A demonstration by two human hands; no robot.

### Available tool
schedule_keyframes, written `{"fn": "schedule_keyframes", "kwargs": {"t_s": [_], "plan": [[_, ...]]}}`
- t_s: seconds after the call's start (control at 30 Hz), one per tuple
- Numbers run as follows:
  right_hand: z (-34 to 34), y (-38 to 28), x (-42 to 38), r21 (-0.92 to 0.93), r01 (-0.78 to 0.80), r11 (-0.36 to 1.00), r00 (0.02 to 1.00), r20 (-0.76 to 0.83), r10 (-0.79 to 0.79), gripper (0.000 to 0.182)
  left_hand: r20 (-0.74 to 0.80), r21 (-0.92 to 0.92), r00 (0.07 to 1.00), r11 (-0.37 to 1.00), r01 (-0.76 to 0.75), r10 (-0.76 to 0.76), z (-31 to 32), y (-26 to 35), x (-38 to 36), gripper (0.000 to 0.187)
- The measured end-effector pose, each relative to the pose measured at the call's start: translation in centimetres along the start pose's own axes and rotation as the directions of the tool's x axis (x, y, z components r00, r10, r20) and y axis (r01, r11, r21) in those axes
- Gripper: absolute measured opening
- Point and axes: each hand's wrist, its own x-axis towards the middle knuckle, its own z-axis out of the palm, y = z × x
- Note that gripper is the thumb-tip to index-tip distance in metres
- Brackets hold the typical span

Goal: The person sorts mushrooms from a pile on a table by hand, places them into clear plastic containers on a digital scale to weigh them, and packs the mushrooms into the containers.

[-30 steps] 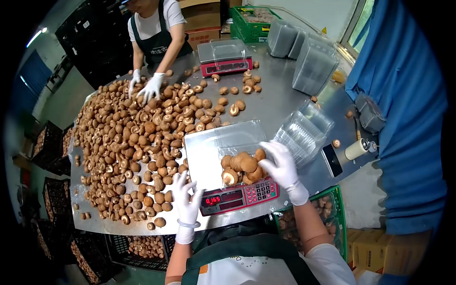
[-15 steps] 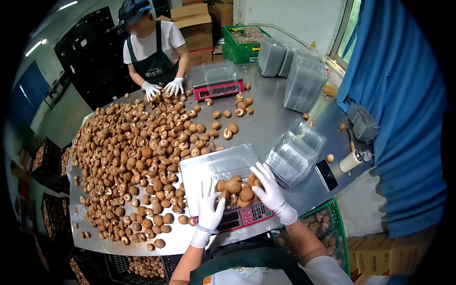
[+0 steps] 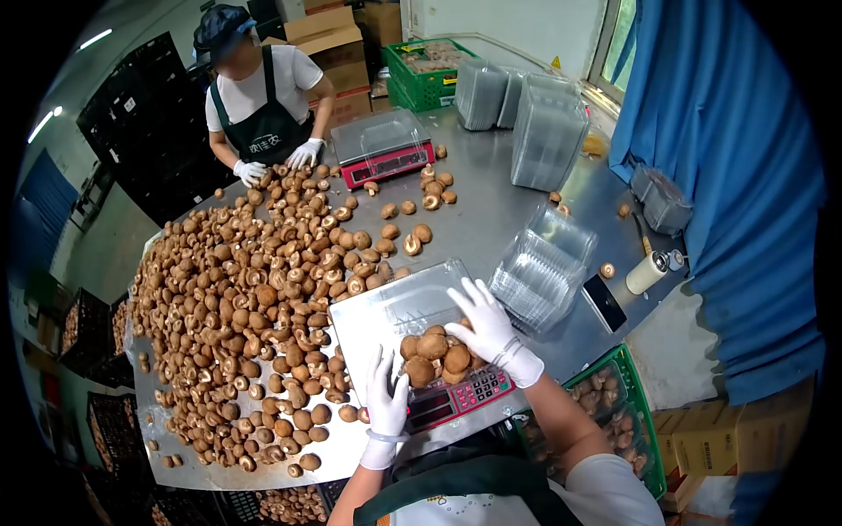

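Several brown shiitake mushrooms [image 3: 431,344] sit heaped in a clear plastic tray [image 3: 419,296] on a red scale with a keypad [image 3: 472,392]. My left hand [image 3: 386,401], in a white glove, stands open at the left of the heap, fingers pointing up and nearly touching a mushroom. On the right side, my right hand [image 3: 491,331], also gloved, is open with its fingers spread over the edge of the heap. Its palm hides part of the mushrooms there. A large pile of loose mushrooms [image 3: 254,307] covers the table left of the scale.
Across the metal table [image 3: 478,219], a co-worker [image 3: 267,110] has both gloved hands at the pile, beside a second scale [image 3: 386,162]. Stacked clear trays [image 3: 539,280] lie right of my scale, near a phone [image 3: 603,303] and a white bottle [image 3: 646,273]. A green crate [image 3: 645,412] stands below the edge.
My head view has shifted a little. My right hand's fingers have spread and moved inward over the heap; my left hand stays beside it. The co-worker's hands have moved slightly.
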Motion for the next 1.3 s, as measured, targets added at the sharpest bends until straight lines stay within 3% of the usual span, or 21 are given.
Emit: {"fn": "schedule_keyframes", "kwargs": {"t_s": [0.03,0.1,0.13,0.17,0.23,0.33,0.43,0.47,0.5,0.57,0.63,0.67,0.7,0.77,0.8,0.83,0.93,1.07,1.17,1.23,1.3], "plan": [[-0.3,0.5,0.0,0.144,0.003,0.990,0.996,-0.089,0.010,0.058,-0.002,-0.004,1.000,1.000,-0.002,0.002,-0.2,-0.4,-0.5,0.043],[-1.3,1.5,-0.2,0.308,0.029,0.951,0.967,-0.250,0.051,0.051,-0.027,-0.412,0.986,0.900,0.141,-0.166,-1.2,-1.2,-1.4,0.038],[-1.6,2.1,0.0,0.387,0.008,0.922,0.954,-0.280,0.110,0.050,-0.013,-0.265,0.988,0.953,0.145,-0.154,-2.3,-1.3,-2.0,0.036],[-1.4,2.7,0.2,0.468,-0.017,0.884,0.937,-0.302,0.178,0.049,0.005,-0.441,0.966,0.867,0.233,-0.257,-2.5,-1.2,-2.5,0.033],[-0.2,3.5,1.4,0.498,-0.065,0.865,0.933,-0.277,0.230,0.053,0.211,-0.449,0.888,0.766,0.460,-0.409,-3.3,-0.8,-2.8,0.034],[1.9,4.0,3.2,0.727,-0.373,0.576,0.910,0.166,0.380,0.063,0.494,-0.565,0.760,0.509,0.649,-0.422,-2.8,0.0,-2.7,0.052],[0.2,1.6,2.5,0.847,-0.124,0.517,0.963,-0.022,0.267,0.052,0.536,-0.608,0.746,0.433,0.665,-0.394,-2.7,0.2,-2.4,0.053],[-1.4,0.4,1.7,0.920,-0.145,0.364,0.948,0.025,0.316,0.047,0.545,-0.622,0.739,0.401,0.673,-0.395,-3.0,0.2,-2.2,0.054],[-2.2,0.1,0.4,0.921,-0.050,0.387,0.953,-0.072,0.293,0.046,0.555,-0.633,0.731,0.368,0.681,-0.397,-3.2,0.3,-2.0,0.055],[-3.2,0.3,-2.4,0.726,-0.240,0.645,0.960,0.078,0.269,0.050,0.560,-0.638,0.730,0.358,0.681,-0.392,-3.6,0.9,-1.9,0.057],[-2.0,-0.5,-5.4,0.107,-0.047,0.993,0.972,-0.226,0.071,0.053,0.508,-0.651,0.745,0.373,0.661,-0.432,-3.6,1.1,-1.8,0.052],[-0.2,0.6,-7.0,0.158,-0.154,0.975,0.955,-0.228,0.188,0.050,0.448,-0.637,0.780,0.457,0.621,-0.437,-3.3,0.6,-2.2,0.047],[-0.4,0.2,-7.7,0.416,-0.333,0.846,0.918,-0.063,0.392,0.039,0.403,-0.615,0.787,0.499,0.611,-0.468,-3.1,0.8,-2.1,0.034],[0.0,0.4,-8.4,0.421,-0.576,0.700,0.817,0.274,0.507,0.039,0.390,-0.539,0.786,0.572,0.617,-0.480,-2.9,-2.1,-2.7,0.023],[1.8,1.5,-8.8,0.557,-0.590,0.585,0.807,0.422,0.412,0.040,0.438,-0.603,0.785,0.503,0.619,-0.439,-4.0,-3.5,-2.5,0.020],[3.2,2.1,-7.7,0.710,-0.480,0.515,0.877,0.407,0.255,0.029,0.509,-0.660,0.769,0.398,0.637,-0.387,-3.0,-4.0,-1.6,0.017],[3.2,0.3,-8.5,0.864,-0.417,0.282,0.864,0.281,0.418,0.021,0.489,-0.626,0.784,0.472,0.621,-0.383,-2.2,-0.9,-0.4,0.019],[0.3,0.7,-11.8,0.888,-0.122,0.444,0.902,-0.087,0.422,0.016,0.532,-0.549,0.815,0.638,0.540,-0.232,0.8,0.8,0.7,0.015],[-1.4,3.6,-16.9,0.744,-0.278,0.607,0.741,-0.236,0.629,0.014,0.638,-0.500,0.768,0.729,0.468,-0.056,5.0,4.0,-1.3,0.014],[-3.6,4.2,-21.7,0.965,0.087,0.249,0.544,-0.256,0.800,0.012,0.826,-0.347,0.564,0.789,0.507,0.001,7.2,5.6,-1.6,0.018],[-8.2,3.1,-26.8,0.947,0.229,0.226,0.376,-0.301,0.876,0.012,0.927,-0.284,0.355,0.838,0.467,0.117,9.2,6.4,-2.3,0.030]]}}
